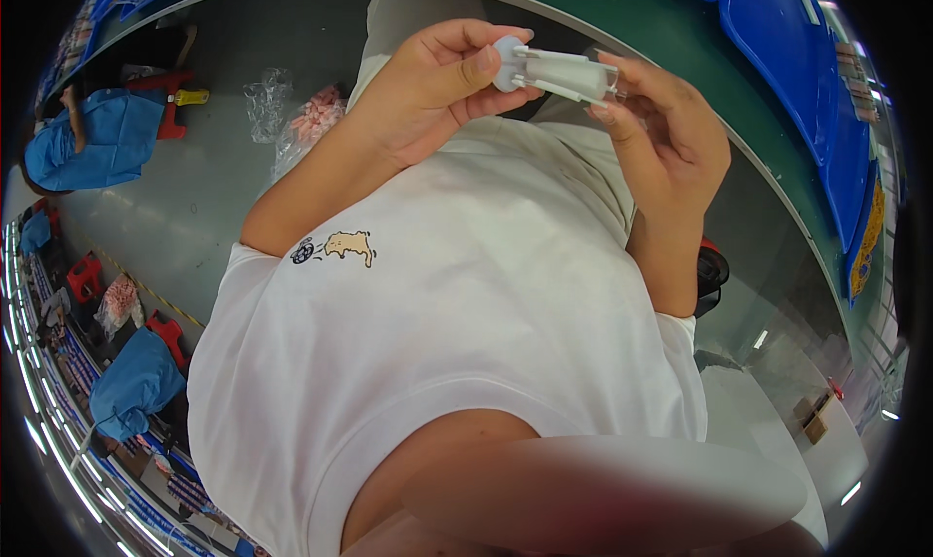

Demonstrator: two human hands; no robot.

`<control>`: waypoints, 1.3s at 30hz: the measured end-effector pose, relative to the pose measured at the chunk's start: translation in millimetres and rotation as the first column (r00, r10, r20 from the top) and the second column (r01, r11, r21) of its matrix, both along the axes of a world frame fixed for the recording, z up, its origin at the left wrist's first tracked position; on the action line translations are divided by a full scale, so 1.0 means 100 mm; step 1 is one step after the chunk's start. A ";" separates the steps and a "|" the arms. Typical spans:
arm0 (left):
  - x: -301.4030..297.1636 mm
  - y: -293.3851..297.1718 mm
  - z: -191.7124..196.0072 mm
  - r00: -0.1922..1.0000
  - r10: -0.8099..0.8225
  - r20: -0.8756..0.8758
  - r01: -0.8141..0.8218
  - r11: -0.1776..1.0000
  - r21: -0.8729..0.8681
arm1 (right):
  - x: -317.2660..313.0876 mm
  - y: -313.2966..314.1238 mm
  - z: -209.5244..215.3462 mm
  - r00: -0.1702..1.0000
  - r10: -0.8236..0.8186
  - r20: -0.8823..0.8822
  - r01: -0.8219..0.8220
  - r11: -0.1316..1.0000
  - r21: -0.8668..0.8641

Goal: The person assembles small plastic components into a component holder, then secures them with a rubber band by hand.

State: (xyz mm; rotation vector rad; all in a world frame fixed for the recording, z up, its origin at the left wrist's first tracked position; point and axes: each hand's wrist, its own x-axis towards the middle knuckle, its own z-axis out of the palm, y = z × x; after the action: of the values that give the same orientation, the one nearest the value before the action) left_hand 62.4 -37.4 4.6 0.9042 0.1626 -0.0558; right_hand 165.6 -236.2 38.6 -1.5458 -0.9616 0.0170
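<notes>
Near the green table, holding above the lap, with left hand angled rightward and right hand curled leftward, the white tubular part. Aligned lengthwise crosswise, pointing clear end rightward and slightly bodyward; pinched there by right thumb and fingers, at grey disc by left ones.

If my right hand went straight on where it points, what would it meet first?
Your right hand would likely first meet the plastic piece, then your left hand at its far end; depth is unclear.
</notes>
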 end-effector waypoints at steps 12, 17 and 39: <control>0.02 0.03 -0.04 1.000 -0.024 0.004 0.024 0.999 -0.041 | 0.00 0.02 -0.09 0.990 -0.044 0.130 0.053 0.996 -0.067; 0.03 -0.03 0.07 0.985 0.036 0.171 -0.083 0.957 0.278 | 0.01 0.02 -0.21 0.907 0.096 -0.409 -0.053 0.992 0.117; -0.02 0.05 0.03 0.994 -0.035 0.105 0.018 0.986 0.167 | 0.09 0.14 -0.02 0.808 -0.053 0.586 0.036 0.999 0.040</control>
State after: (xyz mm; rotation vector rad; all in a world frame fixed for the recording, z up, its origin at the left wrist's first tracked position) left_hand 60.6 -32.6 7.5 1.0728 0.0547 -0.0182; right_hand 174.4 -221.8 36.4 -1.5758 -1.4012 -0.5405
